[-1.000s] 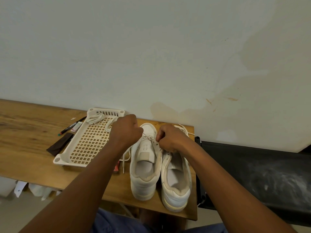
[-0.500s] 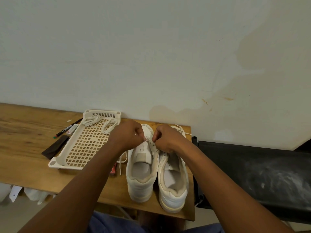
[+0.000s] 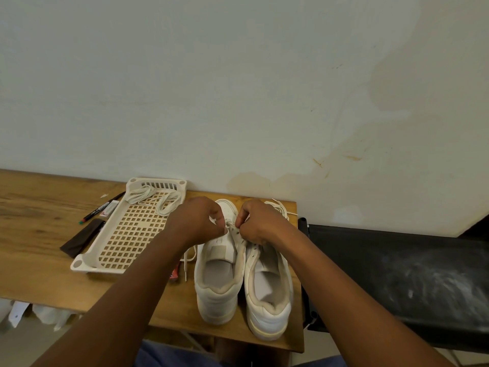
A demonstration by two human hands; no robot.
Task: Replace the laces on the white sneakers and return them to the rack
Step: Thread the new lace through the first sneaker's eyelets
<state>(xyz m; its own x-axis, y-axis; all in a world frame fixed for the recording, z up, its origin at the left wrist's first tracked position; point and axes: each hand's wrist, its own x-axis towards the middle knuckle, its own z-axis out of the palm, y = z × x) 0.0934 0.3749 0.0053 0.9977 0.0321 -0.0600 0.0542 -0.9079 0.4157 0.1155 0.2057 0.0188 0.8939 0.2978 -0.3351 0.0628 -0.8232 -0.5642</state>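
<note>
Two white sneakers stand side by side on the wooden table [image 3: 31, 234], heels toward me. Over the eyelets of the left sneaker [image 3: 218, 284], my left hand [image 3: 197, 221] pinches a white lace [image 3: 229, 225]. My right hand [image 3: 258, 222] pinches the same lace from the other side. A loose end of lace [image 3: 186, 263] hangs down left of that shoe. The right sneaker [image 3: 268, 292] has loose lace showing past its toe [image 3: 280, 207].
A white perforated plastic rack tray [image 3: 87, 258] lies left of the shoes with two bundled laces [image 3: 153, 198] in its far end. A marker [image 3: 102, 207], a dark flat strip [image 3: 82, 238] and a small red item [image 3: 174, 272] lie nearby. A black surface [image 3: 397, 282] adjoins the table's right edge.
My hands have drawn closer together over the left sneaker's eyelets. The view has shifted slightly, so the table sits a little lower and to the left.
</note>
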